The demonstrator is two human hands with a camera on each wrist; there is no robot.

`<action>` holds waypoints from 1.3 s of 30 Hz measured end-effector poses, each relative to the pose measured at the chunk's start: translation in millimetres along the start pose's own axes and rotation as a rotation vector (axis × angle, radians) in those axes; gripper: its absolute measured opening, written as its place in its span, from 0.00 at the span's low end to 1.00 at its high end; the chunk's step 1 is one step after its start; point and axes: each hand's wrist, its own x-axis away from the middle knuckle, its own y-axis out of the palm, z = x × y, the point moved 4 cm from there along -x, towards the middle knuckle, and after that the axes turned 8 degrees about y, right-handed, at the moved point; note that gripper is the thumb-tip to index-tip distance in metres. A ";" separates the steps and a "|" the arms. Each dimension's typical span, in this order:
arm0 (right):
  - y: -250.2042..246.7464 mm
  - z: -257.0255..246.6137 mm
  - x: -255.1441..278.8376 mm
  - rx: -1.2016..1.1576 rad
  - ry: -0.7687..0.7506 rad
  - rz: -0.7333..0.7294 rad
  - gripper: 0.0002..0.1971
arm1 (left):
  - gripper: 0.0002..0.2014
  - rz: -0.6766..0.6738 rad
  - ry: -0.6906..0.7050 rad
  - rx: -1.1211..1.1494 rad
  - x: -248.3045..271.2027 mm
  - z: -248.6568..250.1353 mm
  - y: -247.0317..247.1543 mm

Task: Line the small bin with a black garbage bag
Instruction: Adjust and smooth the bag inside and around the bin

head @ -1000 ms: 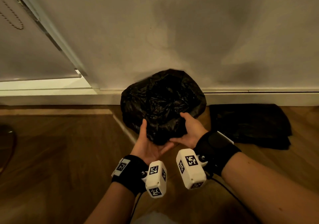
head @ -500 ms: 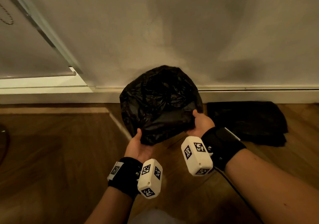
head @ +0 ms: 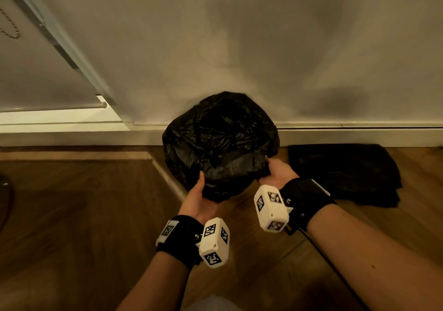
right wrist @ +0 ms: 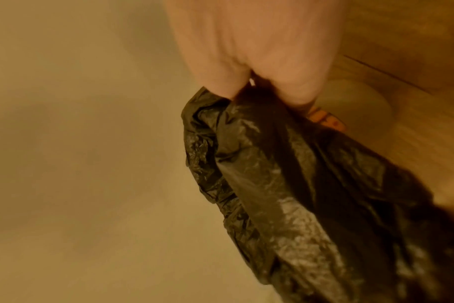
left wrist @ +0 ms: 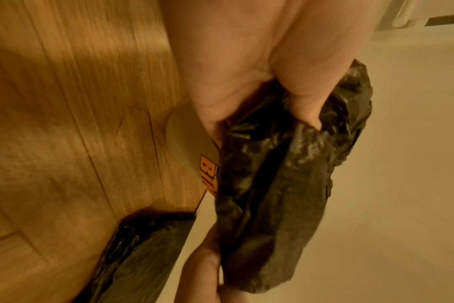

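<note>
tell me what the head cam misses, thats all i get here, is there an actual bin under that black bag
Observer: Yes. In the left wrist view a grey bin wall with orange lettering shows below the garbage bag.
Operator: is the left hand really gripping it or just touching
Observer: Gripping. The left hand has its thumb and fingers curled round bunched bag edge.
Operator: and the right
Observer: The right hand pinches the bag too, with the orange lettering just past its fingers.
</note>
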 end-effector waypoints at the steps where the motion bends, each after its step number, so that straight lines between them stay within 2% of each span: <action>1: -4.6 -3.9 1.2 0.219 -0.163 0.050 0.26 | 0.26 -0.005 0.005 -0.002 -4.5 0.5 -4.1; 2: -11.6 -11.1 6.5 0.312 -0.350 0.142 0.29 | 0.26 0.009 0.006 -0.002 -2.8 2.8 -2.6; 4: -25.7 -25.3 28.1 0.305 -0.764 0.311 0.29 | 0.27 0.007 -0.003 -0.015 -5.1 4.6 -3.8; 5: -18.2 -29.6 45.9 0.467 -0.999 0.291 0.27 | 0.27 0.009 -0.009 -0.021 -9.3 2.9 -6.9; 6: -3.9 -26.8 62.4 0.752 -1.210 0.186 0.25 | 0.26 0.010 -0.009 -0.036 -7.3 3.1 -5.7; 7: 11.4 -20.5 72.7 1.078 -1.348 0.046 0.26 | 0.25 0.011 -0.005 -0.046 -6.1 2.5 -5.4; 8: 25.7 -10.8 70.3 1.445 -1.393 -0.077 0.29 | 0.24 -0.007 -0.008 -0.046 -5.3 1.3 -3.5; 9: 35.8 -3.3 61.9 1.773 -1.362 -0.161 0.33 | 0.23 -0.016 -0.006 -0.051 -7.4 -0.9 -4.3; 10: 44.4 -0.7 52.0 2.007 -1.254 -0.203 0.35 | 0.22 -0.010 -0.003 -0.057 -5.1 -1.1 -1.8; 11: 52.7 -2.2 44.7 2.128 -1.135 -0.215 0.32 | 0.22 0.002 0.006 -0.056 -4.4 -0.7 -1.0; 12: 61.1 -5.9 42.4 2.198 -1.086 -0.198 0.25 | 0.23 0.009 0.007 -0.049 -3.3 0.6 -0.7; 14: 73.5 -10.1 40.5 2.285 -1.074 -0.170 0.12 | 0.28 -0.008 0.001 -0.045 -5.8 2.9 -5.2; 15: 77.9 -9.7 39.1 2.323 -1.071 -0.153 0.09 | 0.32 -0.017 -0.005 -0.040 -6.6 2.7 -7.7; 17: 84.8 -5.6 37.6 2.383 -1.050 -0.142 0.10 | 0.36 -0.029 -0.021 -0.048 -5.8 2.4 -9.7; 20: 85.0 -4.8 32.9 2.368 -1.037 -0.123 0.10 | 0.35 0.033 -0.054 0.008 -7.7 4.0 -14.5; 24: 75.7 -4.7 34.1 2.350 -1.089 -0.143 0.12 | 0.29 0.126 0.025 0.051 -16.0 19.0 -24.3; 27: 79.3 -5.5 36.6 2.305 -1.073 -0.250 0.13 | 0.27 0.140 0.056 0.022 -14.3 17.3 -25.7; 30: 75.2 -24.6 38.1 2.249 -1.003 -0.344 0.23 | 0.26 0.122 0.112 0.009 -16.7 22.8 -27.5; 32: 69.4 -33.7 40.1 2.345 -1.003 -0.325 0.18 | 0.28 0.095 0.170 -0.021 -20.7 30.1 -25.0; 34: 67.0 -26.0 44.6 2.419 -0.986 -0.303 0.15 | 0.41 0.118 0.211 -0.273 -22.4 36.6 -15.9; 36: 67.4 -8.9 51.9 2.498 -0.989 -0.301 0.16 | 0.52 0.175 0.307 -0.682 -25.0 44.5 -11.7; 38: 57.7 6.6 60.9 2.488 -0.859 -0.379 0.18 | 0.48 0.135 0.407 -0.967 -23.1 47.3 -4.3; 39: 52.1 7.8 66.2 2.432 -0.707 -0.464 0.21 | 0.45 0.085 0.424 -1.035 -19.7 45.5 -1.4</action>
